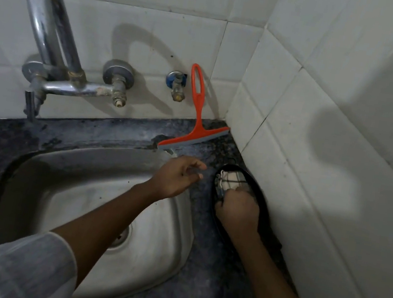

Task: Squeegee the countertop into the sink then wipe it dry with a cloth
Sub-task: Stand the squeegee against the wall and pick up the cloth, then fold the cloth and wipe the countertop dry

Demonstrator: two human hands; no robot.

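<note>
No readable text, label, brand or number on any surface in view.

Tiled kitchen corner, wall-mounted plumbing, hard light from the viewer's side.

White glazed wall tiles (141, 37) close the corner beyond and to the right of the grip; grout lines are dark, some stained. A chrome gooseneck tap (52, 30) stands far to its left, and a small blue-collared valve (176, 85) lies above it. The side wall (349, 121) carries soft, blurred shadows.
</note>
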